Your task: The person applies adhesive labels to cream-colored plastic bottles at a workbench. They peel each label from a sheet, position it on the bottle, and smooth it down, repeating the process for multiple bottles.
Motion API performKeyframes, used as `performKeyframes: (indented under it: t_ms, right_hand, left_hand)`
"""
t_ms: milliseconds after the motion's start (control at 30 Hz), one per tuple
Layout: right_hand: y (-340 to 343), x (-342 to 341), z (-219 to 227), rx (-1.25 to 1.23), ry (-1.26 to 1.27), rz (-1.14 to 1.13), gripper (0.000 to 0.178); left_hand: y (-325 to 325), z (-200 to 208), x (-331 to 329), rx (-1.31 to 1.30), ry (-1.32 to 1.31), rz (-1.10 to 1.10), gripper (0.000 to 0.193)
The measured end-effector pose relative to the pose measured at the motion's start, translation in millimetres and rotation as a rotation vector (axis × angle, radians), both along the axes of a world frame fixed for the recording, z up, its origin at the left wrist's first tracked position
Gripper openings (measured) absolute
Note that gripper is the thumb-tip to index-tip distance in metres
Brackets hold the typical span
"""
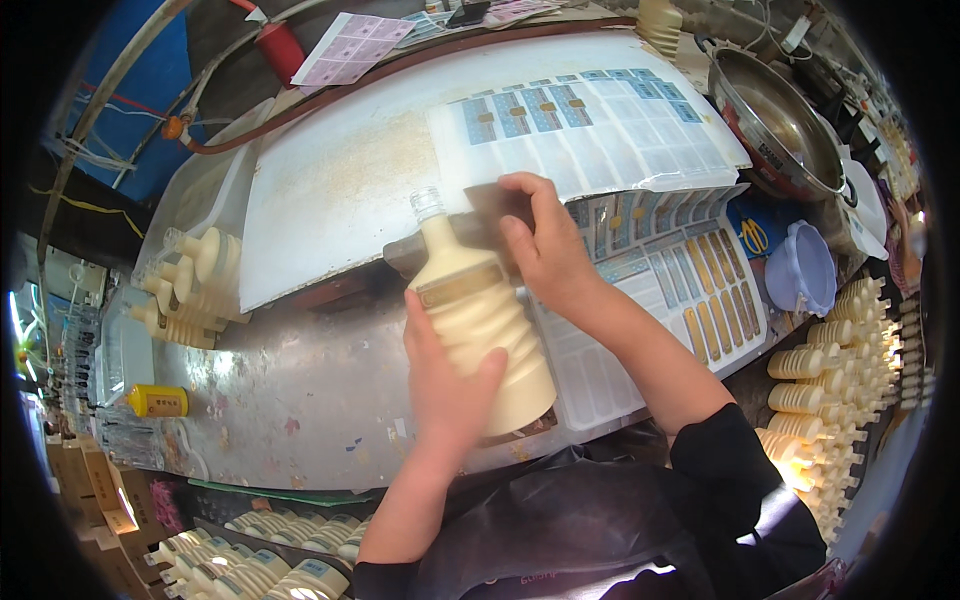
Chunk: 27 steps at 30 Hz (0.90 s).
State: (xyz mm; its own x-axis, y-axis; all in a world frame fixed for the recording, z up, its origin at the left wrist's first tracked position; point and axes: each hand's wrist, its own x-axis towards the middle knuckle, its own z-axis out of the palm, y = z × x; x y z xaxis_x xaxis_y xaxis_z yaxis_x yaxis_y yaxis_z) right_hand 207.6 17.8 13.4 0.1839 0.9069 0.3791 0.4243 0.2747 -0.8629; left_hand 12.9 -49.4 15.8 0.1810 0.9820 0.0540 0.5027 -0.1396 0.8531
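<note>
A cream bottle with a wavy ribbed body and a clear threaded neck lies tilted over the metal bench, its neck pointing away from me. My left hand is closed around its lower left side, thumb across the ribs. A gold-brown label strip sits across the bottle's shoulder. Just right of the neck, my right hand pinches a dark flat piece, blurred, so its kind is unclear. Something dark shows behind the neck. Under and beside my right forearm lie label sheets with gold and blue strips.
More label sheets cover the white board. Cream bottles stand in groups at left, right and lower left. A yellow bottle lies on the metal bench. Beyond are a large pan and lavender bucket.
</note>
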Motion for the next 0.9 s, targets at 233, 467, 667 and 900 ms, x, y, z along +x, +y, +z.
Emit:
performKeyframes:
  t_ms: [233, 467, 667, 900]
  right_hand:
    - [-4, -12, 9, 0.023, 0.071, 0.057, 0.041]
    - [-4, -7, 12, -0.003, 0.122, 0.019, 0.039]
    - [-7, -35, 36, -0.088, 0.024, -0.011, 0.038]
    - [-6, -77, 54, -0.03, -0.22, 0.001, 0.036]
  left_hand:
    - [-1, -12, -2, -0.062, -0.18, 0.028, 0.11]
    - [-5, -15, -9, -0.246, -0.452, 0.003, 0.103]
    - [-8, -12, -7, -0.261, -0.369, 0.007, 0.103]
    - [-13, 19, 6, -0.162, -0.071, 0.043, 0.106]
